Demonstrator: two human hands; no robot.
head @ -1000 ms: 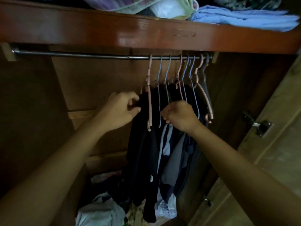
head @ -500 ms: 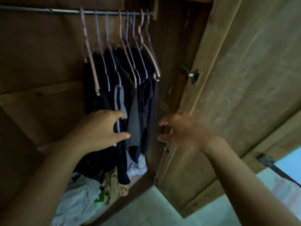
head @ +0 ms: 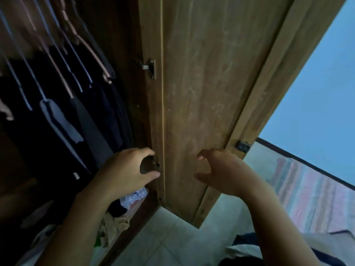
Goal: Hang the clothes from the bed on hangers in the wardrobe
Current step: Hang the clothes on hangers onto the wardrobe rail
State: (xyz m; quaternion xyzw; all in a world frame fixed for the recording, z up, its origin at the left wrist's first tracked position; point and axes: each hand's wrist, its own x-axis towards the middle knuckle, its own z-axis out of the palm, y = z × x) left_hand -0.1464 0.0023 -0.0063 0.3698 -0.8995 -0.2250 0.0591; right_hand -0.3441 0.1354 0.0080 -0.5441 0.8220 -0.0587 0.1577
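Note:
Dark clothes (head: 57, 116) hang on pink and blue hangers (head: 76, 60) inside the wardrobe at the left. My left hand (head: 126, 169) hovers at the wardrobe's right edge with fingers loosely curved, holding nothing. My right hand (head: 221, 169) is in front of the open wooden door (head: 207, 93), fingers spread and curved, empty. More clothes (head: 247, 248) lie at the lower right, partly hidden by my right arm; what they lie on is out of view.
A heap of loose garments (head: 113, 225) lies on the wardrobe floor. The door carries a metal hinge (head: 149, 68) and a latch (head: 243, 145). A striped mat (head: 311, 198) lies on the pale tiled floor (head: 172, 237) by the blue wall (head: 317, 83).
Both hands let go of the hangers and garments and dropped away. My view swung right and down, from the rail toward the open door and floor.

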